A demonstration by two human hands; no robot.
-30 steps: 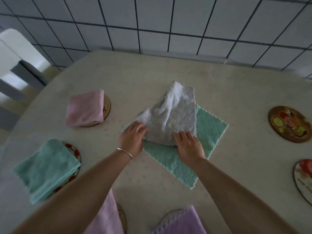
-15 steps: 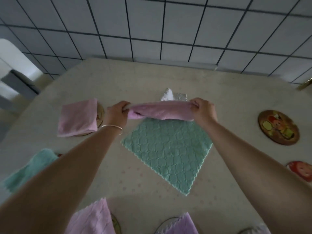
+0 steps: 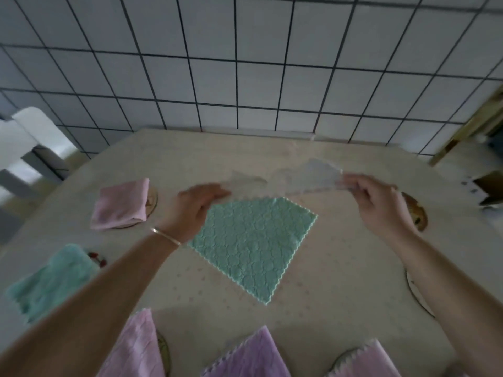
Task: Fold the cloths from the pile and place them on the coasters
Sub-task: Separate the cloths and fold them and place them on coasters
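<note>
Pale, near-white cloth point(image 3: 307, 178) held up above the surface point(image 3: 340, 281), stretched between both hands and badly motion-blurred. Left hand point(image 3: 194, 210) pinches one end, right hand point(image 3: 381, 205) pinches the other; both grips closed on the cloth's edge, though blur hides the exact finger placement. Thin bangle point(image 3: 166, 236) on the left wrist.

Cloth count, seven visible:
- one pale, in the air between the hands
- one green, unfolded point(image 3: 253, 246), flat on the surface directly below the hands, lying as a diamond with zigzag edges; the only cloth in the centre
- one pink, folded point(image 3: 121, 204), far left
- one green, folded point(image 3: 49, 281), near left
- three pink-lilac along the near edge: left point(image 3: 136, 346), middle point(image 3: 250, 355), right point(image 3: 364, 360), each cut off by the frame.

Coaster count, seven at least partly visible. Pink folded cloth sits on one point(image 3: 153, 200). Green folded cloth covers another point(image 3: 98, 261). Rims show under the near-left point(image 3: 163, 352) and near-right point(image 3: 344, 357) lilac cloths; what is under the middle one cannot be told. Right side: one bare coaster point(image 3: 416, 213) partly behind the right hand, another point(image 3: 416, 295) beside the right forearm, nothing on either.

Tiled wall point(image 3: 245, 63) behind the surface.
</note>
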